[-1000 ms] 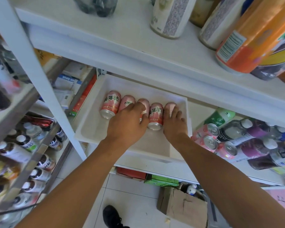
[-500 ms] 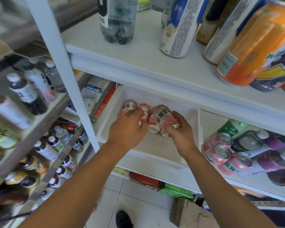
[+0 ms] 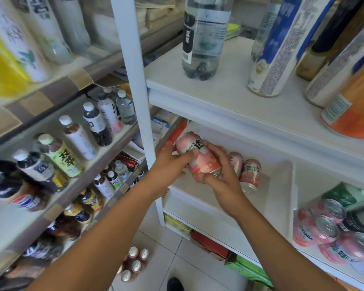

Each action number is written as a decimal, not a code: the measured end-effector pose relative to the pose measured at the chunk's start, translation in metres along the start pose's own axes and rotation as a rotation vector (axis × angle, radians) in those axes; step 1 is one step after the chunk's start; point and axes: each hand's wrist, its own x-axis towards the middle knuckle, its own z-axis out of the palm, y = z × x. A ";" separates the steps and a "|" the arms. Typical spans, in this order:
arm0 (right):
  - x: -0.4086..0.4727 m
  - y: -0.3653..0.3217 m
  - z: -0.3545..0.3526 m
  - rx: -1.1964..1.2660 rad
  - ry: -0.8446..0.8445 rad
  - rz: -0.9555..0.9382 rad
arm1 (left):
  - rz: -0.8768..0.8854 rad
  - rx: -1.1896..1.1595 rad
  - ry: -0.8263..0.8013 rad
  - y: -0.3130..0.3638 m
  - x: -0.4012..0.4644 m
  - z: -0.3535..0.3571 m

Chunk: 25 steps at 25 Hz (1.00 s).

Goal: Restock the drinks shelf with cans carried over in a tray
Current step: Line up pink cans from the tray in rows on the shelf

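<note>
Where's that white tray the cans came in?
In the head view, the white tray sits on the middle white shelf, right of the white upright post and left of the stacked pink cans, with both hands over its left end.

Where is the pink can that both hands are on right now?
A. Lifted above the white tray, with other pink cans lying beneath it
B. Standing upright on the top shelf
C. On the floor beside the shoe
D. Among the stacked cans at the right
A: the left hand and right hand hold the pink can raised over the white tray, where more cans lie on their sides.
</note>
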 end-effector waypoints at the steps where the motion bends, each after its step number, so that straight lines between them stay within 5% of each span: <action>1: 0.000 -0.004 0.007 -0.012 -0.061 0.002 | 0.002 -0.065 0.017 0.000 -0.005 -0.008; 15: 0.009 -0.083 0.191 -0.305 -0.452 -0.105 | 0.227 -0.050 0.426 0.013 -0.130 -0.171; 21: -0.042 -0.123 0.309 -0.264 -0.536 -0.261 | 0.272 0.365 1.021 -0.002 -0.247 -0.268; 25: -0.087 -0.149 0.384 -0.236 -0.614 -0.344 | 0.187 0.634 1.232 -0.017 -0.332 -0.326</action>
